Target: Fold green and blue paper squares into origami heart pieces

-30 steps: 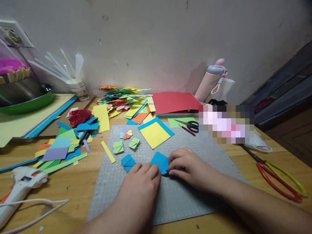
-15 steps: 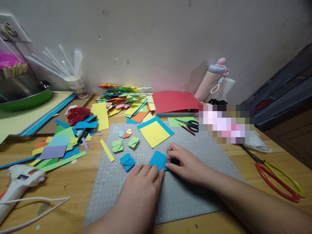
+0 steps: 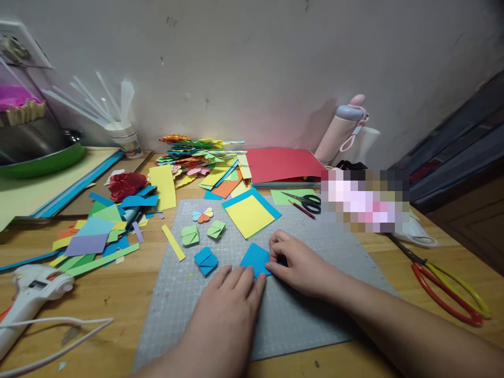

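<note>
A folded piece of blue paper (image 3: 254,258) lies on the grey cutting mat (image 3: 315,320). My left hand (image 3: 230,302) rests with fingers stretched out, their tips pressing the paper's lower left edge. At the right corner, thumb and curled fingers of my right hand (image 3: 293,262) pinch the same paper; part of that corner is hidden by them. To the left sit a folded blue paper heart (image 3: 205,261), two folded light green pieces (image 3: 190,235) and a small multicoloured paper flower (image 3: 202,214). Behind my hands is a stack of square sheets (image 3: 252,215), yellow on top.
Paper scraps (image 3: 94,236) and a glue gun (image 3: 39,286) with its white cord lie at left. Small black scissors (image 3: 309,202) and a red pencil (image 3: 302,209) rest at the mat's back edge. Large red-and-yellow-handled scissors (image 3: 449,294) lie at right. A pink bottle (image 3: 338,131) leans by the wall.
Hardly anything differs. Both hands stay at the blue paper, with only a slight shift of the fingers.
</note>
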Motion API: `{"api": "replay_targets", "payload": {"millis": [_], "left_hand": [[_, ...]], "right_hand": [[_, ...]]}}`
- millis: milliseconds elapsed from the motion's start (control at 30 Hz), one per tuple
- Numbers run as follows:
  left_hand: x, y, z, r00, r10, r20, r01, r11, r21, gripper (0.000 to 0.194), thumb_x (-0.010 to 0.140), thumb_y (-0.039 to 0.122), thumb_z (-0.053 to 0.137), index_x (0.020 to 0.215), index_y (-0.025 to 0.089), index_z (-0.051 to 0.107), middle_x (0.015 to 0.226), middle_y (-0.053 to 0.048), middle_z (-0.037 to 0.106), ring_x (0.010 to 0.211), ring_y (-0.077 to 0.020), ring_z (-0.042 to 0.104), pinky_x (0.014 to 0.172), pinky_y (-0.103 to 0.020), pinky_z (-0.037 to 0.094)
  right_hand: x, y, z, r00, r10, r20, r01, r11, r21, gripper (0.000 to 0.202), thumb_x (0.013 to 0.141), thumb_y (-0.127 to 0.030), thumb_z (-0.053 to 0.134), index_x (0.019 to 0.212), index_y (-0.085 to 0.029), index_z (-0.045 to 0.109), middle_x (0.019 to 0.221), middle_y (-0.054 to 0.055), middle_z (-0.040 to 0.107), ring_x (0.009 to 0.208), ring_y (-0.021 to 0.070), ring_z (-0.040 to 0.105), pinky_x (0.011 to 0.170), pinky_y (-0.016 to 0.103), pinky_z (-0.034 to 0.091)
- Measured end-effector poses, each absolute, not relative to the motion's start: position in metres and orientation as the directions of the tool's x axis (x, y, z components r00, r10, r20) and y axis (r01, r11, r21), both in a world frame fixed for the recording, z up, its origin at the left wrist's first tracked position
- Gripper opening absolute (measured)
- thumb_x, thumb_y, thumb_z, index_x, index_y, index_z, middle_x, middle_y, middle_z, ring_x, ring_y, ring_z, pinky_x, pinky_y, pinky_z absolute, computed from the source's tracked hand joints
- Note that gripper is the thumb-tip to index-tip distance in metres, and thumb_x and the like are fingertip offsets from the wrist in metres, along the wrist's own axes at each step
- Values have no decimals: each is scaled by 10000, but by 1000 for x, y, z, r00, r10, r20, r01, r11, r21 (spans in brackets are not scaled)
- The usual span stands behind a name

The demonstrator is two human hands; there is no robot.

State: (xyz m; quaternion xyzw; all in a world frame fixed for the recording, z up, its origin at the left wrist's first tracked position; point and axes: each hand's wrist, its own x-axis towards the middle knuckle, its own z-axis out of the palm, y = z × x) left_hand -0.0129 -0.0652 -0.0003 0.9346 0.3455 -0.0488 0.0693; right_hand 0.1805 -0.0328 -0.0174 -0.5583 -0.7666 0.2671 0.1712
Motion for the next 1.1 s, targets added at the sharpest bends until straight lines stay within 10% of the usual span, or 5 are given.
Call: {"api": "replay_targets", "payload": {"millis": [1100], "left_hand": [[-14, -62, 8, 769, 623, -143, 640, -749, 173, 504, 860, 303, 459, 1332, 128, 468, 1283, -93, 571, 1206, -270, 464, 1128, -481, 191]], "right_hand": [[179, -39, -6, -355, 934, 45, 783, 323, -532, 97, 760, -138, 603, 844, -176, 570, 915, 53, 561, 823, 181, 532, 703, 282, 403]]}}
